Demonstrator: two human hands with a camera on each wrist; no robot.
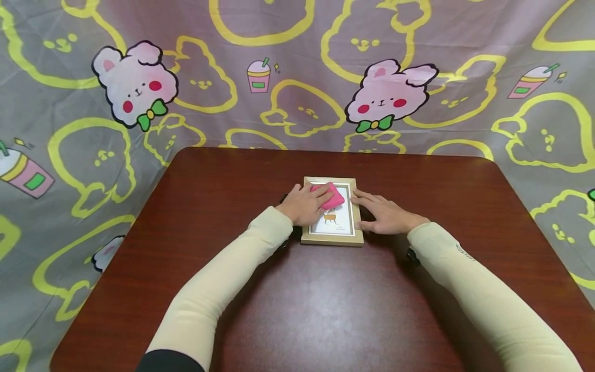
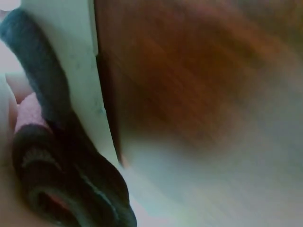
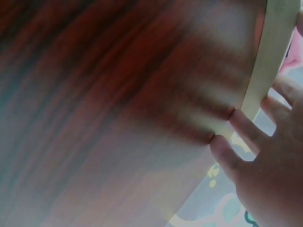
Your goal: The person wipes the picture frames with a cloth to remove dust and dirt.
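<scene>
A light wooden picture frame (image 1: 332,241) lies flat on the table, with a drawing of a brown deer-like animal under its front. My left hand (image 1: 303,205) reaches over the frame's left side, its fingers laid on a folded pink cloth (image 1: 335,195) on the upper part of the picture. Against the frame's right edge rests my right hand (image 1: 387,214), fingers spread and extended. In the right wrist view, those fingers touch the frame's side (image 3: 272,56). The left wrist view shows the frame's side (image 2: 83,71) beside a dark strap; the left fingers are mostly hidden there.
The dark red-brown wooden table (image 1: 186,206) has rounded far corners. Behind it and at both sides hangs a curtain (image 1: 297,67) with cartoon bunnies and drink cups. Pale sleeves (image 1: 228,274) cover both arms.
</scene>
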